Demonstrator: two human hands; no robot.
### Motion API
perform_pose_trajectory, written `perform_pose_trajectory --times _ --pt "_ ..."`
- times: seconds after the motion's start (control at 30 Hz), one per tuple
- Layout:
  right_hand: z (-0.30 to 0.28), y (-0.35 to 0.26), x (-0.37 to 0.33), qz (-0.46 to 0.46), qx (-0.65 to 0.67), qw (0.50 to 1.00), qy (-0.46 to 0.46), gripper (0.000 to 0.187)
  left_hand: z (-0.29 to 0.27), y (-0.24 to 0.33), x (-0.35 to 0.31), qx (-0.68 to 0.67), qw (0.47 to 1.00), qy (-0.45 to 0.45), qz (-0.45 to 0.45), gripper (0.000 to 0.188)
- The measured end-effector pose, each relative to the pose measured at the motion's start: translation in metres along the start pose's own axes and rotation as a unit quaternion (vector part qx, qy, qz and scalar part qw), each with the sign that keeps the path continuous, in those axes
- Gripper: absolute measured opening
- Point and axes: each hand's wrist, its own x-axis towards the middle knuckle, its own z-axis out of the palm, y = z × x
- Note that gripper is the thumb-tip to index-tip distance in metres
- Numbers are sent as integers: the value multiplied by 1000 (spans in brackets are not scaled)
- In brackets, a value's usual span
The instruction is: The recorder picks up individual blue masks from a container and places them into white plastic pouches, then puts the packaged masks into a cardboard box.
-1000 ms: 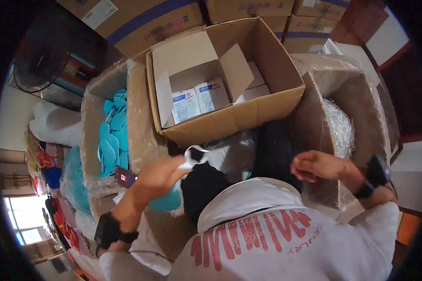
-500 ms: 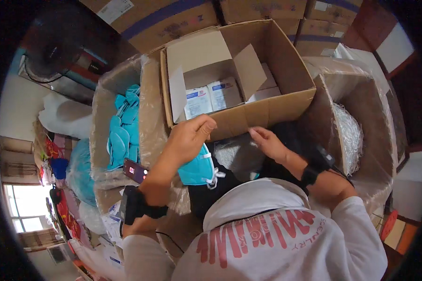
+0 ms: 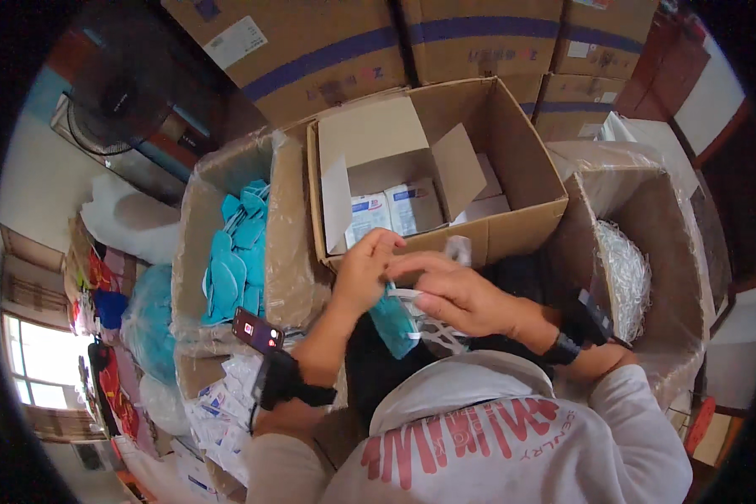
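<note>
A teal cup-shaped face mask with white elastic straps is in front of my body, below the open carton. My left hand is closed at the mask's upper end, its fingertips bunched together. Just beside it my right hand reaches across, thumb and fingers closed around the white strap. The fingers overlap the mask's top, so its upper part is hidden. A translucent plastic bag shows below my right hand.
Ahead stands a carton holding a smaller box with white packets. Teal masks fill a lined box at left, near a phone and loose white packets. White straps lie in the right box. Sealed cartons stand behind.
My right hand has moved left, from apart to beside my left hand, and now grips the strap. The mask sits more upright between my hands. The whole view has shifted, with the boxes lower.
</note>
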Motion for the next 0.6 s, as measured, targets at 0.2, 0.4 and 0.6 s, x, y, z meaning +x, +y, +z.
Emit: perform_pose_trajectory --times 0.2,0.4,0.6 --pt "16 -28 28 105 107 987 66 23 22 20 35 16 997 72 1 26" --pt "1 -57 39 -16 -91 996 -2 25 19 45 68 111 979 110 132 26" --pt "-12 -92 45 110 -262 907 -310 19 32 47 88 151 958 158 186 26"
